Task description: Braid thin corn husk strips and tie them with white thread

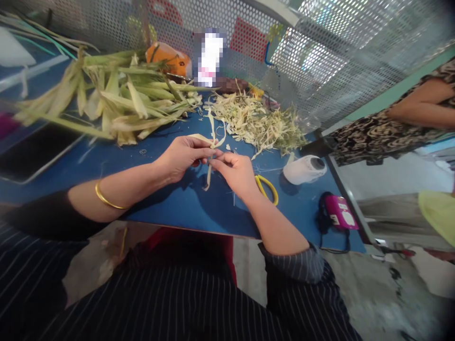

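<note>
Pale corn husk strips (212,125) stick up in loops above my fingers, and their narrow tail hangs down below. My left hand (183,156) pinches them from the left side, thumb and fingers closed. From the right, my right hand (234,170) is closed in a pinch at the same spot, its fingertips against the strips. Whether it also grips a thread is too small to tell. Yellow-handled scissors (267,187) lie beside my right wrist, partly hidden by it. Fine white thread runs over the table near a white thread spool (304,169).
A big heap of corn husks (138,102) covers the back left, with shredded husk scraps (256,121) at the back right. A dark flat tray-like object (35,147) lies far left. A magenta device (341,211) with a black cord sits near the blue table's (167,203) right edge. Another person's arm (423,106) shows at right.
</note>
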A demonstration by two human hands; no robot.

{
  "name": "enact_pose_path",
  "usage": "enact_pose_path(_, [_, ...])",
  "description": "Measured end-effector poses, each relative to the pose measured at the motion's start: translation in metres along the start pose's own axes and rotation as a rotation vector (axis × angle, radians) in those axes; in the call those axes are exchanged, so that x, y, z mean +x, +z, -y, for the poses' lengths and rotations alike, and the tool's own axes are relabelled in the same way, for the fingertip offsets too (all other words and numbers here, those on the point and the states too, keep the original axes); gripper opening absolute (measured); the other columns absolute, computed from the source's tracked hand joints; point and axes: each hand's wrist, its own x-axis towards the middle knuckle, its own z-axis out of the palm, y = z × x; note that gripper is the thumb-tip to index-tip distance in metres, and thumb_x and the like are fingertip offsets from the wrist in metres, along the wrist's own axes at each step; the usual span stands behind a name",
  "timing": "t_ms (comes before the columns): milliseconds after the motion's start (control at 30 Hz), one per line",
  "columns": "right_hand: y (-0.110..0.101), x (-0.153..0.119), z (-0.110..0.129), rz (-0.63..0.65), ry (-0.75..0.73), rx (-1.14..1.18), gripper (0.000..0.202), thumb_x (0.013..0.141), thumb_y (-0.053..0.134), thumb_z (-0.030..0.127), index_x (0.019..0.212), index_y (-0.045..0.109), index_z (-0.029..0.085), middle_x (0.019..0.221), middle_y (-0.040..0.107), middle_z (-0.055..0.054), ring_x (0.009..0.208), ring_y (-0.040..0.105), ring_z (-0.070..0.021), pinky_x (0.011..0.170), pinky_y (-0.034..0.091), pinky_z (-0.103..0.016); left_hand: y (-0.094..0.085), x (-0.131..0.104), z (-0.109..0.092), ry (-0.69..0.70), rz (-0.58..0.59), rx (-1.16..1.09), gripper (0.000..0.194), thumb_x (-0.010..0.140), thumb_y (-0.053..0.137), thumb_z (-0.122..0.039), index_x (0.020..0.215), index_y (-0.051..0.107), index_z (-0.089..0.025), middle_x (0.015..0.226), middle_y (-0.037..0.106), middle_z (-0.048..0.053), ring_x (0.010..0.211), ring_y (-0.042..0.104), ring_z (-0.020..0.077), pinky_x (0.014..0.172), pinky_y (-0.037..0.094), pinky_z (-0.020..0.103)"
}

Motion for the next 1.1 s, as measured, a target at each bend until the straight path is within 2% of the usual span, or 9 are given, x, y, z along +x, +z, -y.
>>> enact_pose_path(167, [0.002, -0.001, -0.002, 0.016, 0.01, 0.125, 0.021, 0.081, 0.062, 0.032, 0.067, 0.062, 0.017, 0.064, 0.058, 0.003, 0.061, 0.047, -0.0093, 0.063, 0.038, -0.026, 0.001, 0.0, -0.001, 0.001, -0.009, -0.009, 0.023, 0.066, 0.08, -0.025, 0.085, 0.076, -0.013, 0.07, 0.067, 0.002, 0.05, 0.047, 0.0046, 0.043, 0.029, 0.02])
enact_pose_path(333, [0.0, -0.001, 0.002, -0.01, -0.111, -0.025, 0.015, 0.08, 0.059, 0.022, 0.065, 0.058, 0.018, 0.069, 0.058, 0.002, 0.066, 0.05, -0.0103, 0.066, 0.039, -0.026, 0.003, 0.001, 0.001, 0.007, -0.034, -0.06, 0.028, 0.06, 0.085, -0.024, 0.08, 0.069, -0.013, 0.065, 0.064, 0.0, 0.048, 0.046, 0.0048, 0.041, 0.026, 0.021])
enact_pose_path(533, [-0.001, -0.005, 0.003, 0.042, -0.2, -0.142, 0.016, 0.079, 0.057, 0.015, 0.064, 0.057, 0.02, 0.07, 0.059, 0.002, 0.068, 0.053, -0.0114, 0.07, 0.041, -0.027, 0.004, 0.001, 0.004, -0.033, -0.058, -0.149, 0.027, 0.06, 0.085, -0.02, 0.079, 0.067, -0.012, 0.067, 0.063, -0.001, 0.049, 0.046, 0.0033, 0.04, 0.025, 0.019])
enact_pose_path(633, [-0.005, -0.004, 0.002, -0.088, -0.312, -0.235, 0.02, 0.086, 0.056, 0.021, 0.066, 0.056, 0.02, 0.069, 0.057, 0.001, 0.067, 0.053, -0.0124, 0.069, 0.043, -0.028, 0.003, 0.0, 0.001, -0.06, -0.041, -0.173, 0.025, 0.063, 0.082, -0.019, 0.083, 0.069, -0.012, 0.072, 0.067, 0.001, 0.049, 0.045, 0.0035, 0.04, 0.024, 0.019])
enact_pose_path(733, [-0.014, 0.001, 0.0, -0.35, -0.485, -0.325, 0.013, 0.09, 0.055, 0.03, 0.085, 0.061, 0.02, 0.091, 0.065, -0.006, 0.089, 0.06, -0.0186, 0.084, 0.047, -0.034, 0.002, -0.001, -0.003, -0.116, -0.002, -0.214, 0.027, 0.064, 0.079, -0.017, 0.089, 0.071, -0.012, 0.074, 0.069, 0.003, 0.049, 0.045, 0.0042, 0.041, 0.025, 0.019])
enact_pose_path(833, [-0.019, 0.007, -0.005, -0.351, -0.518, -0.431, 0.019, 0.089, 0.06, 0.035, 0.103, 0.062, 0.022, 0.112, 0.067, -0.009, 0.11, 0.059, -0.0231, 0.097, 0.043, -0.04, 0.001, -0.001, -0.004, -0.17, 0.071, -0.267, 0.023, 0.066, 0.075, -0.016, 0.089, 0.073, -0.013, 0.073, 0.068, 0.003, 0.05, 0.045, 0.0051, 0.041, 0.025, 0.02])
enact_pose_path(900, [-0.018, 0.009, -0.008, -0.272, -0.469, -0.459, 0.014, 0.091, 0.058, 0.036, 0.095, 0.064, 0.024, 0.097, 0.071, -0.004, 0.096, 0.064, -0.02, 0.1, 0.04, -0.041, 0.001, 0.0, -0.002, -0.156, 0.095, -0.275, 0.02, 0.067, 0.074, -0.017, 0.086, 0.074, -0.014, 0.07, 0.066, 0.001, 0.049, 0.043, 0.0051, 0.041, 0.024, 0.021])
enact_pose_path(1000, [-0.013, 0.007, -0.008, -0.215, -0.417, -0.445, 0.021, 0.095, 0.052, 0.033, 0.079, 0.061, 0.023, 0.071, 0.067, 0.003, 0.071, 0.061, -0.0135, 0.103, 0.037, -0.039, 0.002, 0.001, 0.002, -0.104, 0.056, -0.231, 0.018, 0.066, 0.077, -0.019, 0.083, 0.075, -0.014, 0.066, 0.063, 0.0, 0.047, 0.038, 0.004, 0.04, 0.021, 0.02])
enact_pose_path(1100, [-0.011, 0.005, -0.003, -0.147, -0.415, -0.414, 0.023, 0.092, 0.055, 0.027, 0.07, 0.058, 0.021, 0.063, 0.061, 0.004, 0.065, 0.056, -0.0121, 0.097, 0.039, -0.036, 0.005, 0.001, 0.004, -0.099, -0.032, -0.217, 0.014, 0.066, 0.077, -0.017, 0.079, 0.075, -0.011, 0.063, 0.062, 0.0, 0.046, 0.038, 0.0033, 0.041, 0.022, 0.019])
